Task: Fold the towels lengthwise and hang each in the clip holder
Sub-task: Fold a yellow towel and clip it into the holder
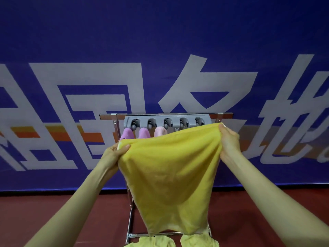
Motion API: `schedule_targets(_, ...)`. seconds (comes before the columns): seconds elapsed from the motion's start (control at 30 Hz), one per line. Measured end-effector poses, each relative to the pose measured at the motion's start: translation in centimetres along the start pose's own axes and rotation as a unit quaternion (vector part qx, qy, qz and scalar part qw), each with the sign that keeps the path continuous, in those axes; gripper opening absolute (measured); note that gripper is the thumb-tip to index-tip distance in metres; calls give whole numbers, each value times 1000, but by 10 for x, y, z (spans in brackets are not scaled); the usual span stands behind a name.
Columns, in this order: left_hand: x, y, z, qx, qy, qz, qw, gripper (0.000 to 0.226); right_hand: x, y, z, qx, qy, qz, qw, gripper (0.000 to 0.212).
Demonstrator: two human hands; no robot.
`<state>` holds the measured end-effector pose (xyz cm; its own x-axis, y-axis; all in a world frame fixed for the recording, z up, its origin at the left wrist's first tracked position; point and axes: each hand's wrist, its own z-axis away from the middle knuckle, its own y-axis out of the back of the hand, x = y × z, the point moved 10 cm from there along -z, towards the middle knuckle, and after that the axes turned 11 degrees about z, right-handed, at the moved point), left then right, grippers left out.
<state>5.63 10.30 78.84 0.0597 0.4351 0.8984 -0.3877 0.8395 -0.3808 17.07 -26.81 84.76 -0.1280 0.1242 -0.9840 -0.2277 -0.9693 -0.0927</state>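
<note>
Yellow towel hangs spread between two hands in front of the metal rack. The left hand pinches its top left corner. The right hand grips the right corner, by the right end of the clip holder. The holder has five clips; the three leftmost hold two purple towels and one pink towel. What look like two pale yellow towels lie at the rack's foot, partly hidden.
</note>
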Motion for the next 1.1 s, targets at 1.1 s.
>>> schedule_targets(1.1, 3, -107, 26, -71, -54, 30, 996, 32, 9, -158, 97, -393, 105, 220, 886, 33)
